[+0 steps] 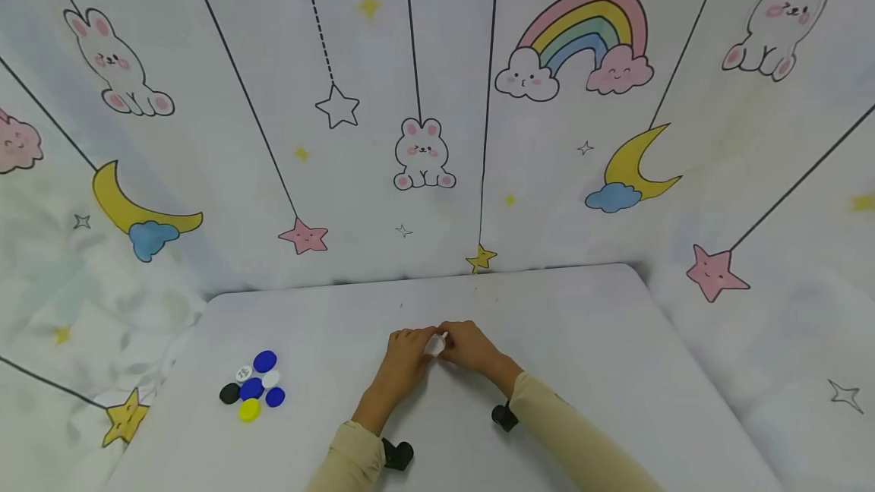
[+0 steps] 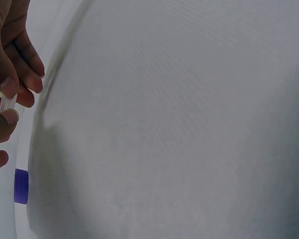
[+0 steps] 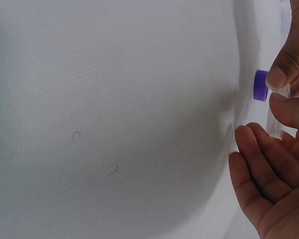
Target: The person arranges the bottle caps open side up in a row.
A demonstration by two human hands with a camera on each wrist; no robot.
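Note:
Near the middle of the white table, both hands meet at a small clear plastic piece (image 1: 435, 345) whose exact kind I cannot tell. My left hand (image 1: 403, 359) pinches it from one side. From the other, my right hand (image 1: 472, 346) pinches it too, its thumb close to the left thumb. Seen edge-on in the right wrist view, the clear piece (image 3: 275, 124) looks thin, and its ends are partly covered by fingers. Beyond the hands in both wrist views is a purple cap (image 3: 260, 85), apart from the fingers in the left wrist view.
Left on the table (image 1: 581, 310) lies a group of round caps: blue (image 1: 264, 361), white (image 1: 271, 379), black (image 1: 229, 393) and yellow (image 1: 249, 410). A wall cloth (image 1: 369, 196) with printed rabbits, stars and moons rises behind the table's back edge. Black wrist-camera mounts (image 1: 504, 417) sit below the sleeves.

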